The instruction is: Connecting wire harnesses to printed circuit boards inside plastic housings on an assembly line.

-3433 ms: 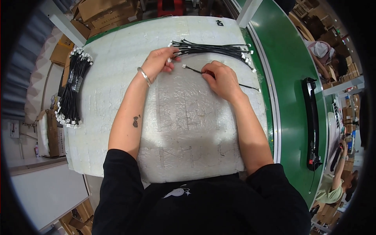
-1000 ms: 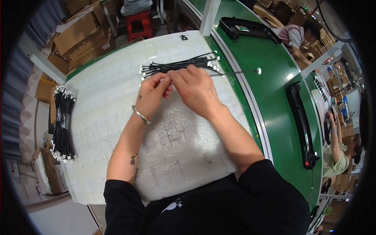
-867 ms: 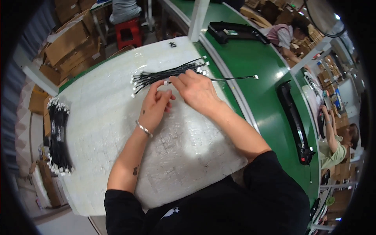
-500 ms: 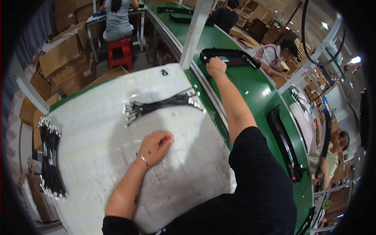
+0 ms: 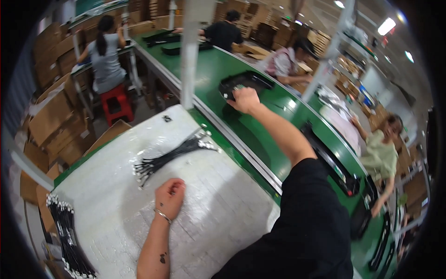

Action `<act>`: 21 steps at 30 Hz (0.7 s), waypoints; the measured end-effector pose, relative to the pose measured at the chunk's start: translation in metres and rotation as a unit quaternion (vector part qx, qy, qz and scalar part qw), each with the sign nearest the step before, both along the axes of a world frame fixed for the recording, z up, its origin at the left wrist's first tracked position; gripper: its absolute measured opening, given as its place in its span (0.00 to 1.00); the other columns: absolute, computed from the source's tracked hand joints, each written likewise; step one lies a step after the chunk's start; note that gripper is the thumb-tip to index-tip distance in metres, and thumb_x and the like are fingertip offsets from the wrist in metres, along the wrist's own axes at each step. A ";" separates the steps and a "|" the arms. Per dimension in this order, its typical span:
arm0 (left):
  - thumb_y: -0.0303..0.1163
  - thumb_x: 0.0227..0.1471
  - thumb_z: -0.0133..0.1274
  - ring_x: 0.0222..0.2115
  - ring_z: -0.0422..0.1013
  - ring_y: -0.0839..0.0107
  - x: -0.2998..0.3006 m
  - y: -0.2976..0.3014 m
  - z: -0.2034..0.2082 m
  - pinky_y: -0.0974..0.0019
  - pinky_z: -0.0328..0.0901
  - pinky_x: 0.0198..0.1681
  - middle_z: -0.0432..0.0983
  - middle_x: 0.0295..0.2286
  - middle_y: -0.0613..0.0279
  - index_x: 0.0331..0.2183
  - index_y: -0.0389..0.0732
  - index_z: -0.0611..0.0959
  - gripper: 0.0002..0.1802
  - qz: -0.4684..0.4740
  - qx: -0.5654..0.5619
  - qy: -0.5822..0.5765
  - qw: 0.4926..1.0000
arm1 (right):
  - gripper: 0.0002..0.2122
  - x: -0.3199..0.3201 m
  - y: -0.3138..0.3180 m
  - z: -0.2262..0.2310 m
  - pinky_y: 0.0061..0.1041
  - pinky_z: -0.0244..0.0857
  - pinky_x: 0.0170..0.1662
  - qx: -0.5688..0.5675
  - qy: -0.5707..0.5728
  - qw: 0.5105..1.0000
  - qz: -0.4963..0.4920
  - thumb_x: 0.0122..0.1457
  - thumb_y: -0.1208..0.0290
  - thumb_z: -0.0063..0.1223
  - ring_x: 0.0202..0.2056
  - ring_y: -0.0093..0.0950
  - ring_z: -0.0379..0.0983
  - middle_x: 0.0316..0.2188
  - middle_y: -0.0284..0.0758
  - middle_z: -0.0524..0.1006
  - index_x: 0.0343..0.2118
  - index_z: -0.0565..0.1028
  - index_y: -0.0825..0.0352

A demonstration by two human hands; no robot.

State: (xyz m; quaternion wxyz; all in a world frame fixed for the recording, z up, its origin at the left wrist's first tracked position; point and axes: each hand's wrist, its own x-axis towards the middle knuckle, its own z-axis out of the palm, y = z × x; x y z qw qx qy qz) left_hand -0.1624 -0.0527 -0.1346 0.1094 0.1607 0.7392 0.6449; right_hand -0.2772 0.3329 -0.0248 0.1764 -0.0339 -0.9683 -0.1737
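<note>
Over the green conveyor belt, my right hand (image 5: 245,99) is closed on the near end of a long black plastic housing (image 5: 254,80). A bit of green circuit board shows beside the fingers; the fingertips are partly hidden. My left hand (image 5: 170,198) hovers over the white wrapped tabletop (image 5: 204,200), fingers curled in, with nothing visible in them. Just beyond it lies a loose bundle of black cables (image 5: 172,156) with white connectors at both ends. A tiny black piece (image 5: 167,119) rests near the table's far corner.
A thicker cable bundle (image 5: 68,232) lies along the table's left edge. A white post (image 5: 189,60) rises between table and green belt (image 5: 260,135). More black housings (image 5: 332,162) sit on the belt. Co-workers sit along it; one at right (image 5: 378,158) reaches onto it. Cardboard boxes stand left.
My view has swung, shifting the scene. The housing at my right hand now looks tilted, with a dark shadow below. My left hand stays curled. The co-worker at right now reaches down to a black part.
</note>
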 end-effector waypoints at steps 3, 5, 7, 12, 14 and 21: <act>0.26 0.51 0.53 0.23 0.67 0.83 -0.002 -0.010 -0.006 0.76 0.64 0.27 0.74 0.22 0.68 0.34 0.36 0.80 0.06 -0.002 0.023 0.008 1.000 | 0.20 0.106 -0.030 0.052 0.38 0.66 0.25 -0.053 0.060 0.992 0.097 0.51 0.50 0.55 0.21 0.44 0.72 0.15 0.43 0.73 0.21 0.74 0.66; 0.26 0.50 0.55 0.27 0.69 0.78 0.005 -0.018 -0.002 0.74 0.66 0.28 0.77 0.30 0.61 0.38 0.37 0.79 0.11 0.059 -0.010 0.073 0.996 | 0.19 0.181 -0.051 0.063 0.40 0.61 0.23 -0.065 0.086 0.964 0.243 0.50 0.53 0.57 0.21 0.44 0.70 0.15 0.42 0.70 0.20 0.70 0.66; 0.26 0.48 0.57 0.40 0.70 0.65 0.033 -0.013 0.039 0.65 0.68 0.38 0.74 0.42 0.51 0.44 0.39 0.77 0.18 0.088 -0.100 0.272 0.953 | 0.14 0.263 -0.067 0.077 0.38 0.65 0.24 -0.070 0.013 0.945 0.319 0.44 0.61 0.60 0.24 0.38 0.71 0.17 0.36 0.70 0.19 0.68 0.64; 0.33 0.43 0.61 0.53 0.59 0.48 0.115 -0.020 0.137 0.50 0.58 0.53 0.66 0.49 0.48 0.42 0.39 0.77 0.22 0.034 -0.290 0.685 0.667 | 0.11 0.372 -0.080 0.073 0.17 0.52 0.16 0.012 0.011 0.878 0.479 0.44 0.67 0.54 0.21 0.18 0.61 0.17 0.24 0.57 0.16 0.62 0.57; 0.32 0.41 0.60 0.45 0.66 0.49 0.151 -0.045 0.156 0.50 0.63 0.48 0.71 0.41 0.49 0.39 0.38 0.76 0.20 -0.042 -0.420 0.662 0.619 | 0.10 0.364 -0.079 0.065 0.17 0.53 0.17 0.038 0.040 0.858 0.510 0.43 0.66 0.53 0.23 0.18 0.61 0.19 0.25 0.59 0.18 0.63 0.58; 0.28 0.42 0.57 0.31 0.69 0.51 0.212 -0.059 0.068 0.53 0.66 0.32 0.70 0.25 0.54 0.32 0.38 0.75 0.12 -0.160 -0.457 0.386 0.785 | 0.07 0.248 -0.069 -0.027 0.25 0.67 0.27 -0.100 0.125 0.795 0.585 0.49 0.69 0.53 0.36 0.30 0.69 0.35 0.33 0.69 0.30 0.71 0.64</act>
